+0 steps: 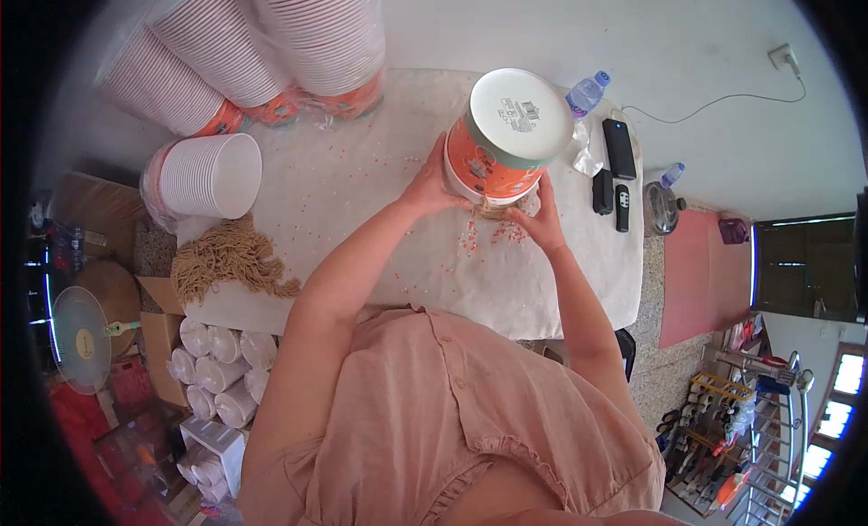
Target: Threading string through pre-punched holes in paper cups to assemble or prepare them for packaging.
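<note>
An orange paper bucket [488, 163] with a green band stands bottom up, its round white base facing me. My left hand [434, 187] is wrapped round its left side near the white lower rim. On the lower right, my right hand [541, 220] grips near the same rim, thumb turned inward. Between my two thumbs a tan cord-like piece [493, 209] shows against the rim; most of it is hidden. Many small orange-red bits [470, 238] lie scattered on the pale cloth-covered table [389, 264] around the bucket.
Tall plastic-wrapped bucket stacks [312, 37] stand far left, with a lying stack of white-rimmed buckets [212, 175] nearer. A pile of tan cords [231, 259] lies at the left edge. At right are a bottle [589, 94], a black power bank [619, 149] and a remote [622, 208].
</note>
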Demonstrator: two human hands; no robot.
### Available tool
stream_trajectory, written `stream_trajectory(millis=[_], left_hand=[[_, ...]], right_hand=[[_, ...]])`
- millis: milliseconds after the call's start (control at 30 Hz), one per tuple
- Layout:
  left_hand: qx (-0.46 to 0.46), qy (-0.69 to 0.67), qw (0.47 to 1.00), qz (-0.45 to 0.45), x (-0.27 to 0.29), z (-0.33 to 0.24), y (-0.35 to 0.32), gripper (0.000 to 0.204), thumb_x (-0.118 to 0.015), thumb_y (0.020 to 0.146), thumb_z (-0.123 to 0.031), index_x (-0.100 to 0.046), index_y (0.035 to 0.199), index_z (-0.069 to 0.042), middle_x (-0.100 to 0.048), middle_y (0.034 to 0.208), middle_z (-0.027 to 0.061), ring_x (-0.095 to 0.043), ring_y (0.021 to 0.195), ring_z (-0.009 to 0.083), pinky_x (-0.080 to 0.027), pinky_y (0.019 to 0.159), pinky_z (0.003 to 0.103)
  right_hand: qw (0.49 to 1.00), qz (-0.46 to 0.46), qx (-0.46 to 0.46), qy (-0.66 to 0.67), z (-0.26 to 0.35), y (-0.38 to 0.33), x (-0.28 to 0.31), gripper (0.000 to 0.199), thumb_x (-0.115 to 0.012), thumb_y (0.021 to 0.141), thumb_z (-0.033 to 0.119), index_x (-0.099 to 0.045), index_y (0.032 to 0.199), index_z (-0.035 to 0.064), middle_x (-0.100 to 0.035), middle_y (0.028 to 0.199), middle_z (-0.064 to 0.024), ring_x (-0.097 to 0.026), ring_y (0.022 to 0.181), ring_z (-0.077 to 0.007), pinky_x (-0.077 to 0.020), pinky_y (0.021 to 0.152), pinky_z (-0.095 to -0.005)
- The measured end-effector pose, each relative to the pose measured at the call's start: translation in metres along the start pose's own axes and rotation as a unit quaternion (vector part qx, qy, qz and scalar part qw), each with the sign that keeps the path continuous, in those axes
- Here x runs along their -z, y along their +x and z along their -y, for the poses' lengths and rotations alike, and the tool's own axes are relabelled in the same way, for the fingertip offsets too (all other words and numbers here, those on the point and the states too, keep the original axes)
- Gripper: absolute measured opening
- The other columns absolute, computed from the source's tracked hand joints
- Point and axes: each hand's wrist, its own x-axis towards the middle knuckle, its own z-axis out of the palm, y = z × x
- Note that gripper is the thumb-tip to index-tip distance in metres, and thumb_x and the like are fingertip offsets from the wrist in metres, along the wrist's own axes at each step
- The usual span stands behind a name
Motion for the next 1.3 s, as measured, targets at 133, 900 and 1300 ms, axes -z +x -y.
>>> stream_trajectory(millis=[133, 900, 1300], left_hand=[[-0.011, -0.026, 0.999, 0.042, 0.007, -0.005, 0.007, 0.136, -0.093, 0.044, -0.016, -0.006, 0.149, -0.008, -0.022, 0.152, 0.0152, -0.024, 0.142, 0.0284, -0.025, 0.116, 0.040], [-0.072, 0.020, 0.997, -0.017, -0.002, -0.020, 0.005, 0.121, -0.092, 0.047, -0.029, -0.022, 0.143, -0.006, -0.034, 0.145, 0.0164, -0.034, 0.136, 0.0297, -0.031, 0.113, 0.043], [0.103, -0.017, 0.994, 0.015, -0.002, -0.045, -0.042, 0.075, -0.059, 0.088, -0.053, -0.042, 0.127, 0.009, -0.057, 0.119, 0.0208, -0.056, 0.112, 0.0247, -0.043, 0.098, 0.035]], right_hand=[[0.994, 0.046, 0.015, 0.095, -0.005, 0.025, 0.003, 0.121, -0.090, 0.059, 0.023, -0.012, 0.150, 0.0060, -0.030, 0.150, -0.0125, -0.029, 0.139, -0.0262, -0.0258, 0.114, -0.0396], [0.984, -0.002, 0.013, 0.176, 0.033, 0.032, -0.010, 0.124, -0.090, 0.055, 0.032, -0.012, 0.148, 0.0045, -0.031, 0.145, -0.0118, -0.033, 0.135, -0.0254, -0.0297, 0.112, -0.0396], [0.966, 0.040, -0.203, 0.153, 0.077, 0.014, 0.016, 0.066, -0.059, 0.092, 0.042, -0.038, 0.136, -0.0028, -0.058, 0.119, -0.0135, -0.056, 0.107, -0.0168, -0.0430, 0.094, -0.0300]])
